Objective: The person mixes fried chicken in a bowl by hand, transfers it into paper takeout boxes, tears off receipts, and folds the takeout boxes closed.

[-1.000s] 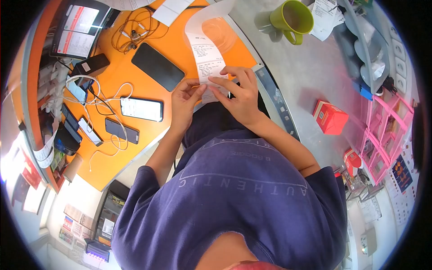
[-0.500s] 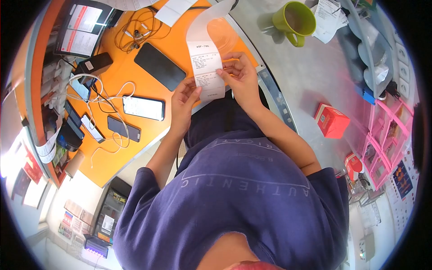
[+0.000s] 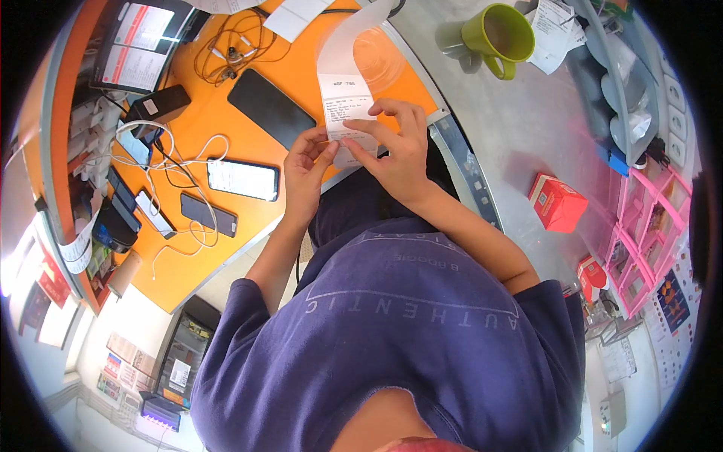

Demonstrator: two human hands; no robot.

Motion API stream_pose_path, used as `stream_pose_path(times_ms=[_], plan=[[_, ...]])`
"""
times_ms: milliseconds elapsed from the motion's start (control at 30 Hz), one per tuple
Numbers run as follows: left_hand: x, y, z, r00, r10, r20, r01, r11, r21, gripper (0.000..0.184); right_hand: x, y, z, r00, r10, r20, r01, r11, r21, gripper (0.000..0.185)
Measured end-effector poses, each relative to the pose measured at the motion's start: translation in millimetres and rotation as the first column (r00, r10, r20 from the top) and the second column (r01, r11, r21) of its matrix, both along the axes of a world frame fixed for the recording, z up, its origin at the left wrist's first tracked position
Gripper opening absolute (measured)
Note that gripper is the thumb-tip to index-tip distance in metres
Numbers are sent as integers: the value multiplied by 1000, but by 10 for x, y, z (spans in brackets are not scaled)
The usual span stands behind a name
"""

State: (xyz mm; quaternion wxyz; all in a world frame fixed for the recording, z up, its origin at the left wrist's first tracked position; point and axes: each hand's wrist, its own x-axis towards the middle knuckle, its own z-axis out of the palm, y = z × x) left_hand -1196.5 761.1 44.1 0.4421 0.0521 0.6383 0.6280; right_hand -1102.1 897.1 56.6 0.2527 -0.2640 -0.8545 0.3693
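Observation:
A long printed receipt [image 3: 346,102] curls from the back of the orange table toward me, its far end rolled upward. My left hand [image 3: 307,162] pinches its left edge between thumb and fingers. Over the receipt's right part hovers my right hand [image 3: 399,151], thumb and fingers spread apart; the fingertips lie at the printed lines, and I cannot tell whether they press on the paper. A large dark phone [image 3: 271,108] lies left of the receipt. Closer to me is a phone with a lit white screen [image 3: 242,179].
White cables [image 3: 173,135] run among more phones, including a grey one [image 3: 208,215]. A screen [image 3: 135,49] stands at the back left. On the metal counter at right are a green mug [image 3: 497,38] with a drink, a red box [image 3: 557,202] and a pink rack [image 3: 648,233].
My right hand has let go of the receipt's right edge and moved left across the print, fingers spreading. My left hand keeps its pinch on the left edge.

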Motion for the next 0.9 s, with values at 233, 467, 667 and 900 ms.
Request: stream_pose_path(times_ms=[233,467,667,900], plan=[[-19,-20,26,1000,5,4,-6,999,40,24,-5,-51,-6,999,-47,-6,47,999,27,35],[-53,-43,75,999,-18,28,18,1000,1,24,61,-63,15,998,-55,-24,52,992,-113,43],[-67,-49,111,998,-6,64,3,999,46,27,84,-124,82,992,-91,-85,24,808,-588,37],[-87,-98,204,993,11,117,-21,996,86,38,88,-140,116,986,-127,-110,29,775,-631,26]])
